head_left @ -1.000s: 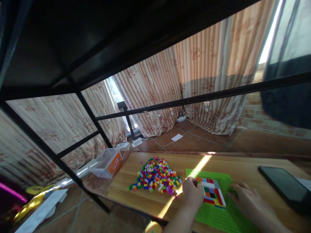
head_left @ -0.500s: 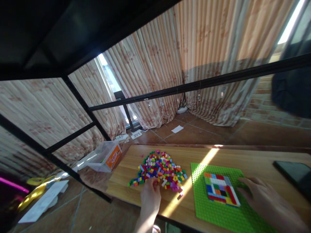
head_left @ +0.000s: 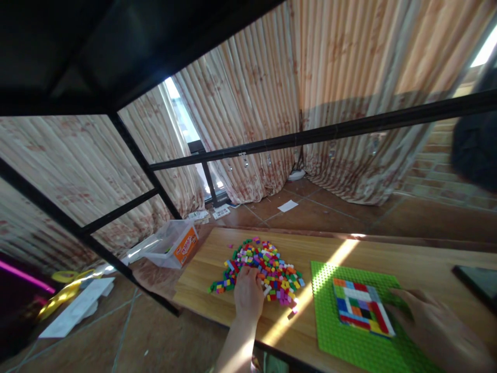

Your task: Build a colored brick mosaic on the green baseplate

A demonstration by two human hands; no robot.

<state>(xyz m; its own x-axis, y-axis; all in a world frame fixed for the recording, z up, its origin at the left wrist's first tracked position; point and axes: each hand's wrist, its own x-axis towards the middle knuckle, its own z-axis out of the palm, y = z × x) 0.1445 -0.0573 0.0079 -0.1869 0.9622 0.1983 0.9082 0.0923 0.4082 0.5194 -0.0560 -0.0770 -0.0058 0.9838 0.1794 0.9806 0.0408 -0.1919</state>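
My left hand (head_left: 248,294) reaches into a heap of small coloured building bricks (head_left: 279,264) on the wooden table. Its fingers are curled down among the bricks, and the fingertips are hidden, so what they hold cannot be made out. On the right, a green studded baseplate (head_left: 326,331) carries a flat square of many-coloured bricks (head_left: 363,306) with red, white, blue and yellow pieces. Beside the right edge of that square, my right hand (head_left: 430,324) hovers or rests over the baseplate, slightly blurred. Its thumb and fingers are apart, with nothing visible between them.
A dark tablet-like device (head_left: 477,282) lies at the table's right. Off the table's left end stands a clear plastic box (head_left: 171,248) with an orange label. Black metal bars (head_left: 272,145) cross in front of the curtains, and a dark surface hangs overhead.
My left hand has moved farther into the brick heap, its fingers now covering bricks that showed before. The right hand stays by the brick square. The view has shifted slightly.
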